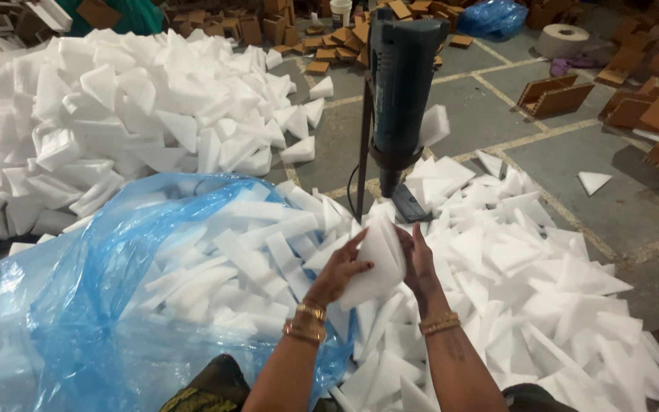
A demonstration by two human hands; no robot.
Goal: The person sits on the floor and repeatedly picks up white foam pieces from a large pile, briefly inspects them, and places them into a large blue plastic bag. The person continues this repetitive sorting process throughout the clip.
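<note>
Both my hands hold one white foam piece (376, 255) upright in front of me. My left hand (337, 271) grips its left edge, and my right hand (419, 263) presses against its right side. Gold bangles circle both wrists. Just beyond the foam piece stands a dark blue power tool (400, 84) mounted upright on a thin stand, its lower tip right above the top of the foam. A black cable (352, 200) loops down beside the stand.
A blue plastic bag (78, 305) holding several foam strips lies at my left. Cut foam triangles (528, 275) cover the floor at right. A big foam heap (131, 107) rises at back left. Cardboard pieces (554, 95) and a tape roll (563, 38) lie on the concrete beyond.
</note>
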